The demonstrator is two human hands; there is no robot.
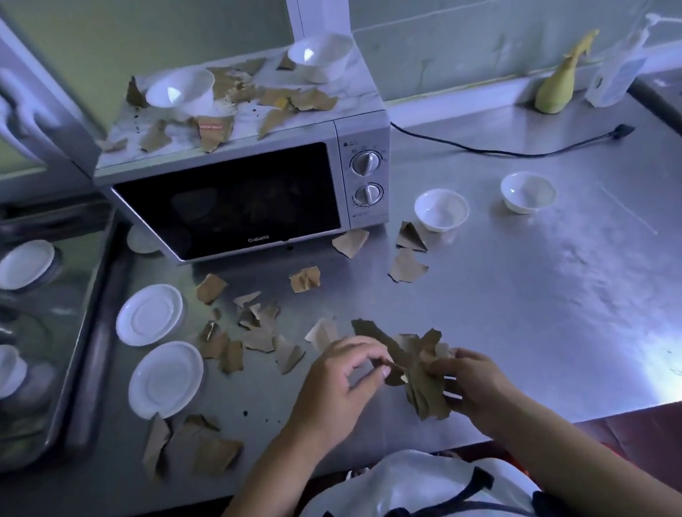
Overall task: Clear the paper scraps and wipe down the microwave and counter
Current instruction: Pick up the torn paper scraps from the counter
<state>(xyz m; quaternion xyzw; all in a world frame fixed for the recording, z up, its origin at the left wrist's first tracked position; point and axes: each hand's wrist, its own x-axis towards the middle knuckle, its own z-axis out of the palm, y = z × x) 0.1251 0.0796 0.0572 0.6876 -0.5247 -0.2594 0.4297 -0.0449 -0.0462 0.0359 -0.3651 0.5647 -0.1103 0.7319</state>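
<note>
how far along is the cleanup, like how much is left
Early on. Done: a bundle of scraps is gathered. In hand: the right hand grips that bundle and the left hand pinches its edge. Left: loose scraps on the counter, more scraps on top of the microwave, then all the wiping; what looks like a yellow cloth sits untouched at the back.

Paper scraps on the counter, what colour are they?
The paper scraps are brown, like cardboard; the head view shows them best.
</note>
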